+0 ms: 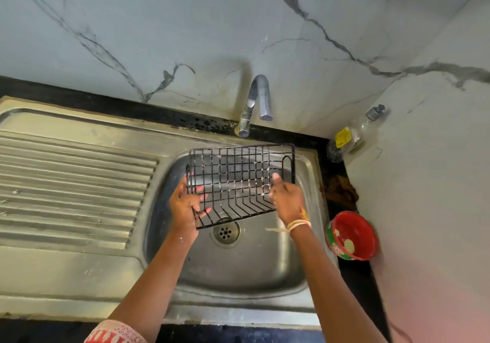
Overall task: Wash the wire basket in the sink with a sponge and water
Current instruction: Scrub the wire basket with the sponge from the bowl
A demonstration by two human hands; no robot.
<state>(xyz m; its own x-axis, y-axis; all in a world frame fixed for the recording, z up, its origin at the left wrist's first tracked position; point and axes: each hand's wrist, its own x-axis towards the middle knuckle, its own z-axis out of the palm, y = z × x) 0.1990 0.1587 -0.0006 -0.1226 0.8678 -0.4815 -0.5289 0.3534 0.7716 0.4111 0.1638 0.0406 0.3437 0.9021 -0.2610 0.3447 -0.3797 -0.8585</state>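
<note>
A black wire basket (240, 173) with soap suds on its wires is held tilted above the steel sink (238, 268), over the drain (226, 232). My left hand (185, 207) grips its left edge, fingers curled through the wires. My right hand (286, 199) grips the right side, thumb up against the mesh. The chrome tap (256, 104) stands behind the basket with no water running. A brownish sponge or scrubber (340, 193) lies on the dark counter to the right of the sink.
A ribbed steel drainboard (69, 189) spans the left. At the right wall, a red tub with soap (351, 235) sits on the counter, and a clear dispenser bottle (352, 133) leans in the corner. A marble wall rises behind.
</note>
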